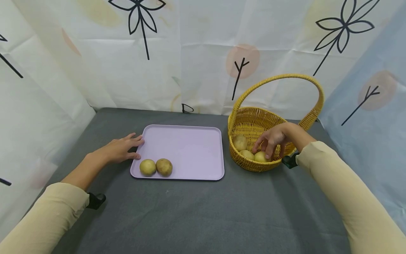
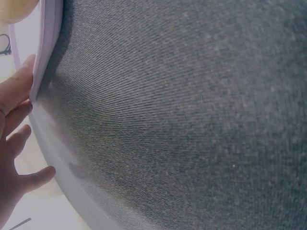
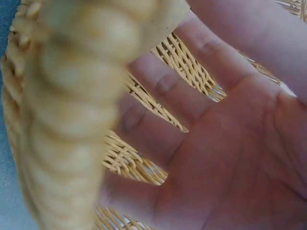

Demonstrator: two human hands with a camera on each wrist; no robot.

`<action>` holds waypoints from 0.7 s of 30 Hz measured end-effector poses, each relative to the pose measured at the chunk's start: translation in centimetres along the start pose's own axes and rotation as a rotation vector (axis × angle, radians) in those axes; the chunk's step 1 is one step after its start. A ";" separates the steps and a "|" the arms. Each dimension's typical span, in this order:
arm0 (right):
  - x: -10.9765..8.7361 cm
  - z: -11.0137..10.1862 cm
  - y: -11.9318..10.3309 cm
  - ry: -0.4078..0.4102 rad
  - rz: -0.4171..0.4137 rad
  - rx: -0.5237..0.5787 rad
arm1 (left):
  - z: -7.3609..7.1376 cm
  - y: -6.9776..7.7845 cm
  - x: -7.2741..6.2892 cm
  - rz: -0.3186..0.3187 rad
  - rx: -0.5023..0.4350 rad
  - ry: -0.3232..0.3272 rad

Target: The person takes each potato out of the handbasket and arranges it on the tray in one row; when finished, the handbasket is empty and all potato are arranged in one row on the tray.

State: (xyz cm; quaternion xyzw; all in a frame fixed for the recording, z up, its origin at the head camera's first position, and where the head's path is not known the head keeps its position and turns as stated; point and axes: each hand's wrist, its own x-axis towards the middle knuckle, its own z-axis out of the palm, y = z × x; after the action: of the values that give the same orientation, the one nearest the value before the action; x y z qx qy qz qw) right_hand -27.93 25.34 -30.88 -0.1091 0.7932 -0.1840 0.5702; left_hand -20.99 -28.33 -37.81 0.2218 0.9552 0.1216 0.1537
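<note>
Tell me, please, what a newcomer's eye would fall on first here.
Probably the yellow basket on the right, with the right hand down inside it by some potatoes. Next would come the pale purple tray left of it, with two potatoes near its front left corner and the left hand at its left edge.

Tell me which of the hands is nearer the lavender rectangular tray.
Left. The left hand touches the left edge of the tray; the right hand is inside the yellow woven basket, right of the tray.
</note>
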 end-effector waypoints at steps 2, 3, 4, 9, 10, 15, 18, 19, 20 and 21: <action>0.1 0.0 -0.2 -0.002 0.011 -0.012 | 0.0 -0.1 0.0 0.000 0.000 0.000; 0.1 0.0 -0.3 -0.004 0.013 -0.021 | 0.0 -0.2 0.0 0.001 0.002 -0.001; 0.2 0.0 -0.4 -0.005 0.017 -0.029 | 0.1 -0.2 0.0 0.000 0.001 -0.002; 0.3 0.0 -0.6 -0.004 0.028 -0.063 | 0.1 -0.3 0.2 -0.007 -0.002 -0.010; 0.3 0.0 -0.6 -0.007 0.026 -0.064 | 0.1 -0.3 0.2 -0.008 -0.004 -0.010; 0.5 0.0 -0.3 -0.045 -0.010 -0.067 | 0.0 -0.3 0.2 -0.006 0.001 -0.010; 0.5 0.0 -0.3 -0.061 -0.033 -0.078 | 0.0 -0.4 0.2 -0.004 0.004 -0.009; 0.4 -0.1 -0.3 -0.062 -0.041 -0.082 | 0.0 -0.4 0.2 -0.005 0.002 -0.008; 0.3 -0.1 -0.3 -0.063 -0.047 -0.086 | 0.0 -0.4 0.2 -0.005 0.001 -0.008; 0.2 -0.2 -0.4 -0.063 -0.052 -0.092 | 0.1 -0.3 0.2 -0.006 -0.001 -0.007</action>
State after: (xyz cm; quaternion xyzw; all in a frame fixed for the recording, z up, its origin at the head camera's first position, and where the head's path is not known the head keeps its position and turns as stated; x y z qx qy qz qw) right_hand -28.16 24.94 -30.88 -0.1614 0.7794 -0.1587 0.5842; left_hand -21.25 -28.51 -38.00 0.2194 0.9552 0.1207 0.1577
